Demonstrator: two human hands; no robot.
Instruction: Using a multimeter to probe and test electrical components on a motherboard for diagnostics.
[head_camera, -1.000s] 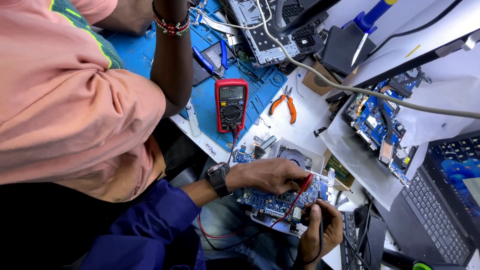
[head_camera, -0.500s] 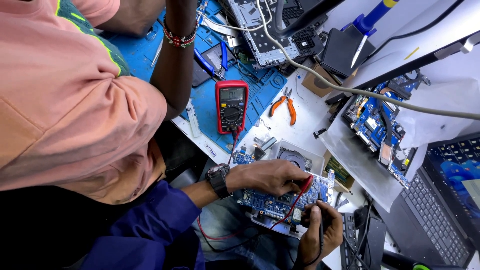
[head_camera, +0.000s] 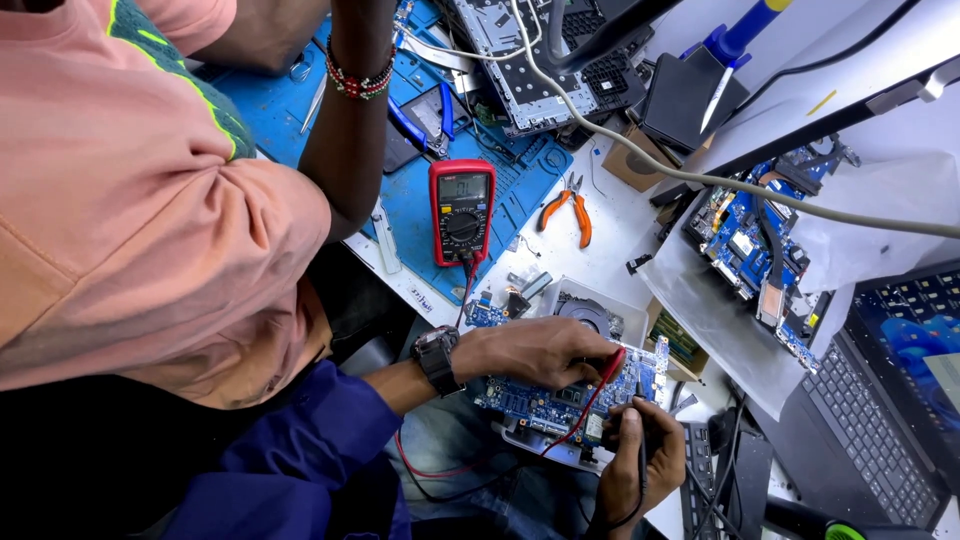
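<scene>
Two probes on the board (head_camera: 560, 395) right now. We're pinching the red probe (head_camera: 600, 385) in our left hand (head_camera: 535, 350), fingers closed round it, tip angling down onto the board's middle. Our right hand (head_camera: 640, 465) is gripping the black probe (head_camera: 632, 432), closed round its shaft, tip near the board's lower edge.

Board is sitting on a pale tray off the bench's (head_camera: 620, 240) near edge, over our lap. Its long axis is running left to right across us, tilted a bit up toward the right. Red probe is leaning from upper right down to lower left; red lead is looping away underneath.

Our read for doing this well: keeping both tips steady on single pads, not bridging neighbours, wrists braced on the board's edge, eyes going to the meter (head_camera: 462, 210) only once contact is firm. Meter is lying on the blue mat (head_camera: 270, 110), display end pointing away from us.
</scene>
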